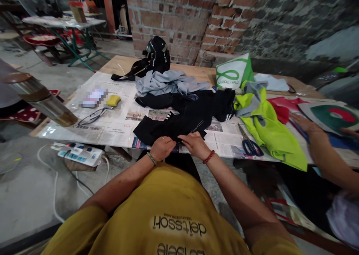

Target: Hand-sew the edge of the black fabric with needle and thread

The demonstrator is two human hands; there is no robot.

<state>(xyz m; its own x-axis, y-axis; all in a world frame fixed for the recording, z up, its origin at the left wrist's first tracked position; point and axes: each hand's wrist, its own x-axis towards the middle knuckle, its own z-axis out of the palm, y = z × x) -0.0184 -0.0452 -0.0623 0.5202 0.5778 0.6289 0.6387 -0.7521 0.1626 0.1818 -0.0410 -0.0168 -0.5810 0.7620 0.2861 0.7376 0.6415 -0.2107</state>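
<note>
A black garment with white stripes lies bunched at the front edge of the table. My left hand, a green bead bracelet at its wrist, is closed on the garment's near edge. Just to its right, my right hand pinches a thin, pale, needle-like thing at the same edge; it is too small to make out fully. A thin pale loop, like thread, lies on the cloth beyond my right fingers. Scissors with dark blue handles rest on the newspaper to the right.
Newspaper covers the table. Left are a tumbler, glasses and a yellow sponge; behind, grey cloth and a black bag. Right, a neon garment and another person's hands at an iron. A power strip sits below.
</note>
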